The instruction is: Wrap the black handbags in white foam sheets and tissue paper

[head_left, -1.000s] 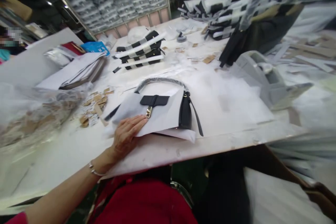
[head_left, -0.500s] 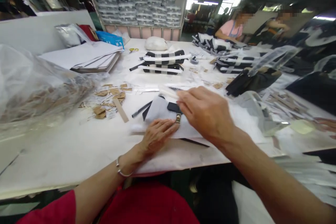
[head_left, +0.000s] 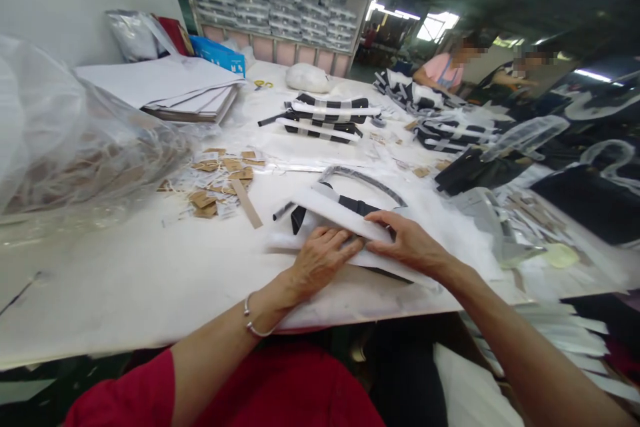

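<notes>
Head view | black bag (head_left: 357, 205) lies on the flat white table (head_left: 200, 300) before you, its arched handle (head_left: 367, 176) wrapped in film | your right hand (head_left: 411, 241) pinches a soft white strip (head_left: 343, 213) across it | your left hand (head_left: 323, 259) rests alongside, fingers close together, grip impossible to tell | angular brown card tags (head_left: 204, 200), crinkled clear plastic sack (head_left: 90, 147) farther left

Red short-sleeved shirt (head_left: 290, 387), silver bracelet (head_left: 247, 307)
</notes>
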Tool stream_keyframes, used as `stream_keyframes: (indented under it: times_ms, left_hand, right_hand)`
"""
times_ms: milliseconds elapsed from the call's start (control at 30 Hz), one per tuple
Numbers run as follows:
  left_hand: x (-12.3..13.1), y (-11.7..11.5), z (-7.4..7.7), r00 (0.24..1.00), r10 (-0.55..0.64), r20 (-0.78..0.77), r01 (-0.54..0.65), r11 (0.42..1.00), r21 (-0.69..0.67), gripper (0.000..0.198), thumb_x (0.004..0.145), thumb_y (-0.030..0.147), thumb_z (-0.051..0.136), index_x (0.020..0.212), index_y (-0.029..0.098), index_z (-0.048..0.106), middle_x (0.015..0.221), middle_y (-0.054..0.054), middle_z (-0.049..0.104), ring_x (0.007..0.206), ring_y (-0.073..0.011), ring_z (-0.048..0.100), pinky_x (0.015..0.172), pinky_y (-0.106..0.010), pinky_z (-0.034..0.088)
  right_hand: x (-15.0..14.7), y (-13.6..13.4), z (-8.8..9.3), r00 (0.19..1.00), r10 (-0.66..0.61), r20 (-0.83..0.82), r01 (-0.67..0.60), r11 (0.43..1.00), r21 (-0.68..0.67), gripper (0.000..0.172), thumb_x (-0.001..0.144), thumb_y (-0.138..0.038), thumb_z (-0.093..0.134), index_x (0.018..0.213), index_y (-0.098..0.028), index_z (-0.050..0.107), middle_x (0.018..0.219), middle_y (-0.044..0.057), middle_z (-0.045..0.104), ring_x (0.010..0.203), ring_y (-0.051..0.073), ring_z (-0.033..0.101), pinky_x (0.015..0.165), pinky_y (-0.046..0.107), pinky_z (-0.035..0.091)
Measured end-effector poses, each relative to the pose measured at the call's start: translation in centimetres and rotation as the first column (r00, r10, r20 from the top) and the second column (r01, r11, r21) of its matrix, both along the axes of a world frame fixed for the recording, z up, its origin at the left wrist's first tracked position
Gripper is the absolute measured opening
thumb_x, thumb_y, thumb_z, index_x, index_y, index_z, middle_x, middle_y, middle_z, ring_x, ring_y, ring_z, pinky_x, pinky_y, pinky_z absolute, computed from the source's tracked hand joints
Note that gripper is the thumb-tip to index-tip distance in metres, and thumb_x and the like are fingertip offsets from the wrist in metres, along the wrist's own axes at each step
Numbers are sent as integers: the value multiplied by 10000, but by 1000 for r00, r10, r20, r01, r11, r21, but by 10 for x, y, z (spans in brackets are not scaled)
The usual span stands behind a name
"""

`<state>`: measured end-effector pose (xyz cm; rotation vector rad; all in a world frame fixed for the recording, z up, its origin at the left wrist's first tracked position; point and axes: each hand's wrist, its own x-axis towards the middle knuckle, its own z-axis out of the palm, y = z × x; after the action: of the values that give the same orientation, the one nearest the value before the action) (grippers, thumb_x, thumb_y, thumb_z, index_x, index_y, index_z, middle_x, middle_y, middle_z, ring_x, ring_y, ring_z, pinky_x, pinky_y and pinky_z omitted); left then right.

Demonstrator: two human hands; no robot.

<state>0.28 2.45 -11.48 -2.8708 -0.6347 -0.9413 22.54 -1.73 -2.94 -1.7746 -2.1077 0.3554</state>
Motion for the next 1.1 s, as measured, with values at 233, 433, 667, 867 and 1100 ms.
stream_keyframes:
  times_ms: [233,433,667,867,1100]
  left_hand:
    - [-1,-1,1,1000,-18,17,18,1000,-19,321,1018,192,437,1321,221,537,1236,-84,639,1082,-192,604,903,-356,442]
    - [0,-1,-2,999,-8,53,8,1000,-5,301,1013,199,450,1294,223,557,1233,-68,654,1042,-198,618,893,-360,445]
    - [0,-1,-3,1000,-10,23,10,1000,2,311,991,195,492,1291,232,566,1188,-61,679,1002,-202,632,872,-364,444]
    - [1,-2,-1,999,-16,47,17,1000,-11,304,978,185,487,1276,162,541,1170,-81,688,1028,-211,634,893,-374,450]
    - [-3,-1,-3,997,-22,73,22,1000,9,254,950,161,494,1192,138,567,1137,-115,669,1008,-219,625,914,-376,458]
  right_hand:
    - [22,-3,15,995,19,96,-29,994,103,598,736,-379,786,1309,-335,620,1251,77,647,1134,288,617,990,492,492]
    - [47,-17,-9,979,67,192,-81,994,67,325,850,-449,675,1164,-376,715,1208,78,675,1080,315,646,895,521,512]
    - [17,-4,7,987,68,146,-45,986,-158,287,831,-505,664,953,-249,707,1213,90,675,1161,323,594,1062,551,365]
    - [-11,2,-5,998,-41,46,46,994,-98,274,877,-413,611,1070,-219,615,1187,95,677,1079,277,636,943,445,500]
    - [13,-2,-8,980,197,17,-197,980,-19,362,867,-272,592,1220,-279,672,1295,55,655,1223,251,586,1071,433,453]
